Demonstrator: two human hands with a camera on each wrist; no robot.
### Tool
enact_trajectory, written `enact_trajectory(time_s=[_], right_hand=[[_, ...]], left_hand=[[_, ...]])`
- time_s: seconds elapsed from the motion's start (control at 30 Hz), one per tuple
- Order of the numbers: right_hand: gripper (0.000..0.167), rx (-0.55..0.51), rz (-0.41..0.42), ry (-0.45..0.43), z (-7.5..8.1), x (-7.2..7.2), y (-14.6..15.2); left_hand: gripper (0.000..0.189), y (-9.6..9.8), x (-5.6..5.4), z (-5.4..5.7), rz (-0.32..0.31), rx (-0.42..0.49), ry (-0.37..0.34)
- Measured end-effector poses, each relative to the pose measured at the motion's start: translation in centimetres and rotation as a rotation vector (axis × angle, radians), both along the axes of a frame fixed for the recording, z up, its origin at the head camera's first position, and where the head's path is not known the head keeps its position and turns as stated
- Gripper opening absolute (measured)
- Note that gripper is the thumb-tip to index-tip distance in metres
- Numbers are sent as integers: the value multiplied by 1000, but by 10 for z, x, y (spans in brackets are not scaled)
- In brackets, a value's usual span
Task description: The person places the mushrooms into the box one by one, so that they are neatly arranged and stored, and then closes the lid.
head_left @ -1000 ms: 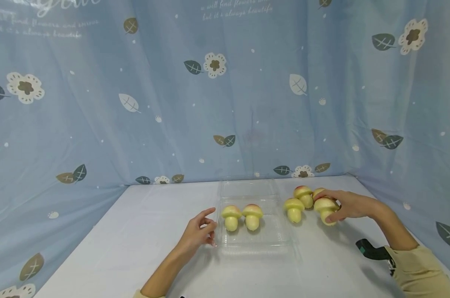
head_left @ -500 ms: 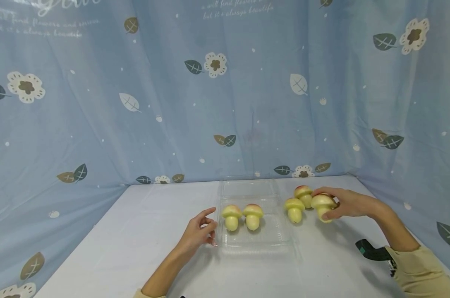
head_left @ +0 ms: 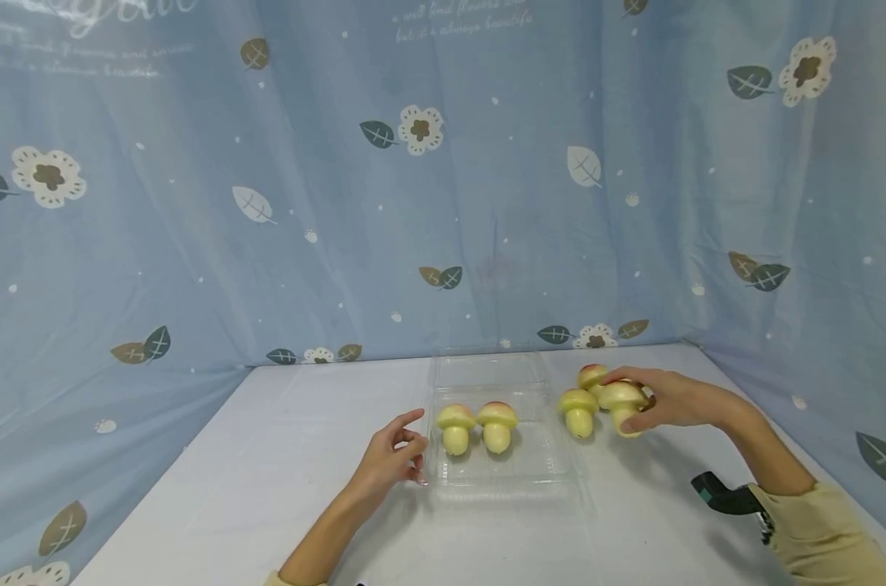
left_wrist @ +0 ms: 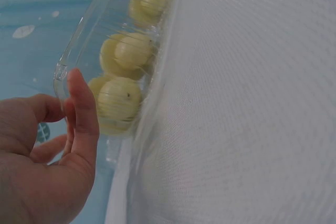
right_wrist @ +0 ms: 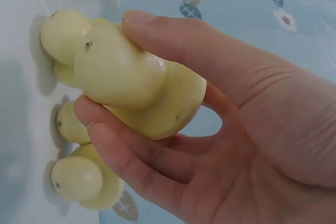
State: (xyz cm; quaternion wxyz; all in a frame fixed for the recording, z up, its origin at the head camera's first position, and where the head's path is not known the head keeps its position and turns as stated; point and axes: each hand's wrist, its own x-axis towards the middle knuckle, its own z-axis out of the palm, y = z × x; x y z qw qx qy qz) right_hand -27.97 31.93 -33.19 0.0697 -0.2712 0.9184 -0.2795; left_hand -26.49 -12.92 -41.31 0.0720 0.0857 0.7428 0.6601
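Observation:
Yellow-green toy mushrooms with pinkish cap tops are the things at hand. Two of them, the left mushroom (head_left: pixel 455 429) and its neighbour (head_left: pixel 497 427), stand in a clear plastic box (head_left: pixel 538 468) with its lid open. At the box's left side, my left hand (head_left: pixel 388 460) pinches the rim between thumb and finger, as the left wrist view shows. My right hand (head_left: pixel 670 399) grips another mushroom (right_wrist: pixel 123 72) between thumb and fingers, above the table. Near it stand a front mushroom (head_left: pixel 579 413) and a back mushroom (head_left: pixel 592 374); the right wrist view shows a third (right_wrist: pixel 76 179).
The box's clear lid (head_left: pixel 487 370) lies back towards the curtain. A white cloth covers the table (head_left: pixel 289 456). A blue patterned curtain (head_left: pixel 487 203) hangs behind and along the sides. A black device (head_left: pixel 729 495) sits at the right wrist.
My right hand has carried its mushroom a little left and slightly up, now partly covering the mushrooms behind it. My left hand and the box have stayed in place.

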Motion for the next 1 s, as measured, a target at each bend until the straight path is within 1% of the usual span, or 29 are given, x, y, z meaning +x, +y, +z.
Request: enact_trajectory(time_s=[0.1,0.17,0.33,0.43,0.53,0.73,0.83,1.0], right_hand=[[70,0,3,-15,0,0,-4],[69,-11,7,-9,0,1,-7],[62,-83,77,59,-3,1,-15],[60,-96,117,89,-2,1,-21],[60,-65,110,91,2,1,-27],[63,33,48,44,12,-2,-40],[64,41,56,33,15,-5,-48],[64,24,70,24,17,-9,-62]], left_hand=[[58,-1,0,-1,7,2,3],[58,-1,0,-1,6,3,6],[56,0,-2,0,2,7,6],[56,1,-2,2,7,5,9],[56,1,-2,2,10,9,10],[57,0,-2,0,0,15,11],[57,1,0,0,2,10,12],[57,0,1,-1,0,8,17]])
